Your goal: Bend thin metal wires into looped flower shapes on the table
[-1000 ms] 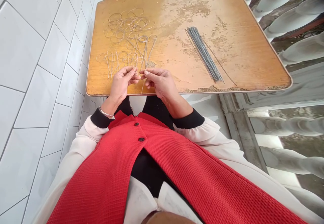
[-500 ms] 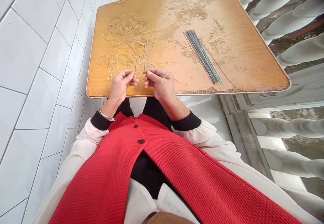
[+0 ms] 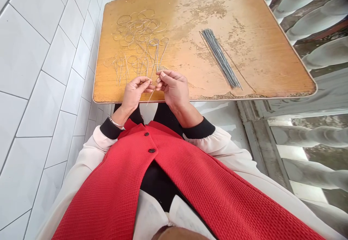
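Note:
My left hand [image 3: 134, 92] and my right hand [image 3: 174, 86] meet at the near edge of a worn wooden table [image 3: 244, 66]. Both pinch one thin silvery wire [image 3: 152, 91], whose free end slants down toward my lap. Just beyond my fingers lies a heap of bent, looped wires [image 3: 138, 42] on the table's left half. A bundle of straight grey wires [image 3: 220, 59] lies diagonally on the right half, out of reach of either hand.
White tiled floor [image 3: 32, 70] runs along the left of the table. Pale stone balusters [image 3: 312, 135] stand at the right. My red vest and cream sleeves fill the lower part of the view.
My fingers have shifted on the wire: its loose end now slants down-left below my hands. The hands stayed close together at the table edge. The camera shifted slightly.

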A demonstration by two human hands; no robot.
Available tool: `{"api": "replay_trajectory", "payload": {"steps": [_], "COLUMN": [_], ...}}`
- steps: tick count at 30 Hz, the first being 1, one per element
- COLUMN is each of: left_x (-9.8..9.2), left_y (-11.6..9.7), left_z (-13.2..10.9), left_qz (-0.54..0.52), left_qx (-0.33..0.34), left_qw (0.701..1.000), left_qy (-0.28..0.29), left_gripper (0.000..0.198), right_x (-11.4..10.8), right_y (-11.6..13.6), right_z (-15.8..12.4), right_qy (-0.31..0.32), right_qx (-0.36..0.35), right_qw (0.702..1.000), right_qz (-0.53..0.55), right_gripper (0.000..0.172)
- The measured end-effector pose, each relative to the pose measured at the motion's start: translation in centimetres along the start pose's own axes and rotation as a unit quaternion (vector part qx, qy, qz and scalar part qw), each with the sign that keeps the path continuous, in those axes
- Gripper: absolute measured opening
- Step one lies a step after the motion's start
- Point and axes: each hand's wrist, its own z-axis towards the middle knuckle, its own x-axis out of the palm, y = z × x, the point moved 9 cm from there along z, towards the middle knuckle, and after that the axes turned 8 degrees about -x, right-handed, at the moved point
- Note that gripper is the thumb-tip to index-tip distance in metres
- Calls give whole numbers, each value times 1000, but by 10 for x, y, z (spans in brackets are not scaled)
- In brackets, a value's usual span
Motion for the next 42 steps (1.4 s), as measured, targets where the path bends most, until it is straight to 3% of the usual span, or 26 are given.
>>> {"api": "replay_trajectory", "payload": {"steps": [4,10,17,22,30,35,42], "left_x": [-3,6,-8,-7,-4,1,-4], "left_y": [3,11,0,6,10,13,6], "left_z": [-1,-7,-12,-13,-16,-18,-12], "left_qz": [-30,-58,-9,-55,-121,-97,8], "left_qx": [-7,-46,-37,-47,-59,-61,-31], "left_qw": [999,997,998,996,990,993,999], "left_qy": [-16,24,-45,-44,-40,-38,-36], "left_gripper": [15,17,11,13,11,9,8], "right_x": [0,0,-3,0,-6,-7,-6], "right_y": [2,-4,-5,-4,-4,-13,-12], "right_z": [0,-6,-17,-20,-19,-23,-19], "right_qy": [-5,1,28,50,30,37,41], "right_qx": [-12,12,23,6,15,59,28], "right_qw": [1000,1000,999,998,998,995,997], "right_qz": [-15,21,8,-35,-61,-65,-57], "right_gripper": [21,15,28,32,30,32,30]}}
